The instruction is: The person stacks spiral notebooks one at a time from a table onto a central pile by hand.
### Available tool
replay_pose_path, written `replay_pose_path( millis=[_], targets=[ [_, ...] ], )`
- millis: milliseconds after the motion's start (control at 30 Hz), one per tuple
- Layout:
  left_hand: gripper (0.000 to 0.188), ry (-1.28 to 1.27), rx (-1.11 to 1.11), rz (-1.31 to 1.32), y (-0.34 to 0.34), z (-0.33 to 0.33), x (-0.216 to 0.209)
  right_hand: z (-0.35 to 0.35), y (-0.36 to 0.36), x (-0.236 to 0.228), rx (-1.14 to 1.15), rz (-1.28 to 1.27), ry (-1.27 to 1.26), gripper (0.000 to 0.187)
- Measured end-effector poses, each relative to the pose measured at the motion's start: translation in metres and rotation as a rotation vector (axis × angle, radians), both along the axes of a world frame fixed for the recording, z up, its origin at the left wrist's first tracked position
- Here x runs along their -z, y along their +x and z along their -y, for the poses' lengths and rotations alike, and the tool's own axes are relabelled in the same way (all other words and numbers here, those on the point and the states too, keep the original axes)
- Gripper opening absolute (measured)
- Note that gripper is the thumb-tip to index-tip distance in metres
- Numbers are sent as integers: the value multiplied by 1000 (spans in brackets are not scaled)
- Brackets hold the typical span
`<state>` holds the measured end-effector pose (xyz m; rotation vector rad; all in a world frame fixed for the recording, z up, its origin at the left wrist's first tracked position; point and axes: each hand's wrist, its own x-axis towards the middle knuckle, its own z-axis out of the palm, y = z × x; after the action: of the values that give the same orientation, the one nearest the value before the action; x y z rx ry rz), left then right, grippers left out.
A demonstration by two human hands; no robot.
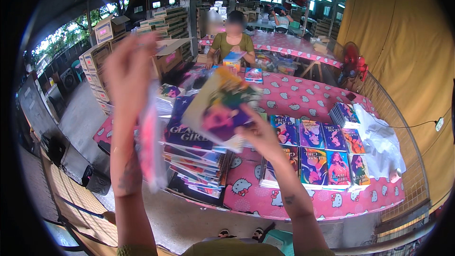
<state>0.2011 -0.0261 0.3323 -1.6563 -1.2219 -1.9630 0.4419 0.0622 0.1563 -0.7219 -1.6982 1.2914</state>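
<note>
My left hand [131, 66] is raised at the left, smeared by motion, fingers closed together. Below it hangs a blurred pale and pink thing [152, 147], perhaps thin plastic; its kind is unclear. My right hand [258, 130] grips the lower right edge of notebooks [222, 109] with a colourful illustrated cover, tilted in the air; how many is hard to tell. Under them stands a tall, uneven stack of similar notebooks [194, 161], a dark blue cover on top. A smaller notebook pile [170, 92] sits behind it.
Rows of notebook stacks [313, 154] fill the right of the pink patterned table [284, 208], beside white plastic sheeting [379, 137]. Across the table a person [234, 42] handles a small box [232, 61]. Cartons [97, 66] are piled at left; a red fan [353, 59] stands at right.
</note>
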Motion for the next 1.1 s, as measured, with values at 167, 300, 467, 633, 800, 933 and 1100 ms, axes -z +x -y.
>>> replay_pose_path(
  millis=[167,300,467,633,800,933,1100],
  targets=[
    [43,-498,-37,-762,-27,-96,102,5,-30,43,272,146,329,65],
    [55,-693,391,-386,-17,-46,76,6,100,115,474,473,347,85],
    [55,-358,650,-518,88,41,161,53,213,242,668,1337,225,94],
    [55,-489,210,-811,192,-43,385,56,211,258,691,1061,351,57],
    [44,-519,244,-1104,208,-63,428,69,268,225,925,346,-82,36],
    [35,-626,396,-696,201,-53,353,83,254,153,1023,-612,-105,45],
    [28,-612,480,-192,158,9,230,89,201,87,864,-845,-105,34]
  ],
)
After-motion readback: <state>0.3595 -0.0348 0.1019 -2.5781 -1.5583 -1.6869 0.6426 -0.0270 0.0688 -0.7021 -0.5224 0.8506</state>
